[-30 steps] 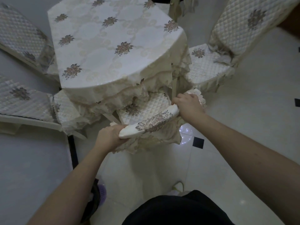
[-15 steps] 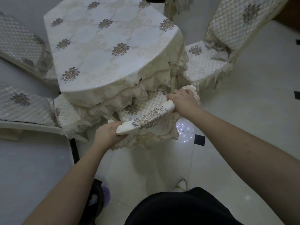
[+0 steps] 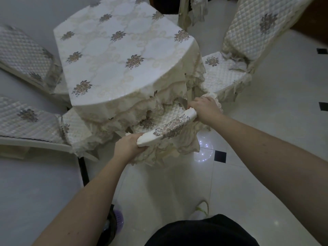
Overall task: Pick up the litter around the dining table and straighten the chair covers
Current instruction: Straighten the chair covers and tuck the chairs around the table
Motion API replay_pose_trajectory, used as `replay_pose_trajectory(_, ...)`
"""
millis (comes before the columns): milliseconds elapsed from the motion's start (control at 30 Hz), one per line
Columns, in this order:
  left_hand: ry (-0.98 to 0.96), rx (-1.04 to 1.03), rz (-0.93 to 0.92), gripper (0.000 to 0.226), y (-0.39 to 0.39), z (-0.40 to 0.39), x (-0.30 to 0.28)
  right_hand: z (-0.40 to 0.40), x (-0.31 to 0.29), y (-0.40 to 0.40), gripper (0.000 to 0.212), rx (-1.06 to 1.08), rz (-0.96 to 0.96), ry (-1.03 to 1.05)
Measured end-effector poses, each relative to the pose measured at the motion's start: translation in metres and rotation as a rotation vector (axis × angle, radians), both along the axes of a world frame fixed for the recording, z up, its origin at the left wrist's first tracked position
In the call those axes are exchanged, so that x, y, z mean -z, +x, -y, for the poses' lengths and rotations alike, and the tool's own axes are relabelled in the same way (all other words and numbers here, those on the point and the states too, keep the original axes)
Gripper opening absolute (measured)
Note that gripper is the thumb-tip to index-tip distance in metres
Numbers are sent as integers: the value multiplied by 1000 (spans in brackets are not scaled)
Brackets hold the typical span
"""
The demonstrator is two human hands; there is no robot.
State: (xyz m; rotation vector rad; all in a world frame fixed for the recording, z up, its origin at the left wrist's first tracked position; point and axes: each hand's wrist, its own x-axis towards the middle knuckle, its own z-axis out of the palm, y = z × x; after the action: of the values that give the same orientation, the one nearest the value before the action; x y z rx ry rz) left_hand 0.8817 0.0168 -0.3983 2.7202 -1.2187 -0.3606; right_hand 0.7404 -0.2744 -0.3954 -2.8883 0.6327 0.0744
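Chair cover [image 3: 169, 129] on the nearest chair, cream with a grey-brown flower patch, is held at both ends of the chair's top rail, which lies tucked in against the dining table [image 3: 122, 55]. Left hand [image 3: 127, 145] grips the rail's near-left end, its fingers curled over the cloth from above and the thumb underneath, so the white end of the cover bulges out just past the knuckles. Right hand [image 3: 204, 108] clamps the far-right end the same way, fingers wrapped over the top, with a frilled lace edge showing just beyond its knuckles. Both forearms reach forward and slightly inward, the left from the lower left, the right from the lower right, wrists roughly straight. Between the two fists the cover stretches in a slanted band, flower patch midway. Below the fingers the cover's lace skirt hangs toward the pale tiled floor [image 3: 266, 139]. Just beyond the fingertips lies the quilted seat [image 3: 170, 114], partly under the drooping tablecloth hem. Other covered chairs stand to the left [image 3: 26, 119] and far right [image 3: 225, 71] of the hands.
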Motion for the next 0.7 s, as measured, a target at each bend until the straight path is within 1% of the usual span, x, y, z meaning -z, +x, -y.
replay_pose_trajectory(133,-25,12,-70,43,5,0,7,0,0,-3,52,-12,18,-11)
replay_pose_trajectory(200,-9,39,-78,44,9,1,9,-2,-2,-5,58,2,15,4)
replay_pose_trajectory(233,13,53,-50,45,10,2,9,-4,-4,-6,61,20,10,16)
replay_pose_trajectory(333,80,46,35,54,9,-1,6,-15,-6,-14,69,86,-4,37)
replay_pose_trajectory(433,34,27,87,66,0,-7,4,-34,-7,-32,76,114,-19,10)
replay_pose_trajectory(533,81,54,88,89,-13,-18,0,-56,-17,-56,80,114,-53,4)
replay_pose_trajectory(600,110,76,88,100,-19,-28,-4,-69,-28,-73,79,104,-58,-22)
replay_pose_trajectory(667,130,95,87,100,-25,-34,-12,-83,-38,-93,76,105,-39,-73)
replay_pose_trajectory(700,142,105,92,95,-31,-35,-19,-92,-43,-103,75,117,-29,-92)
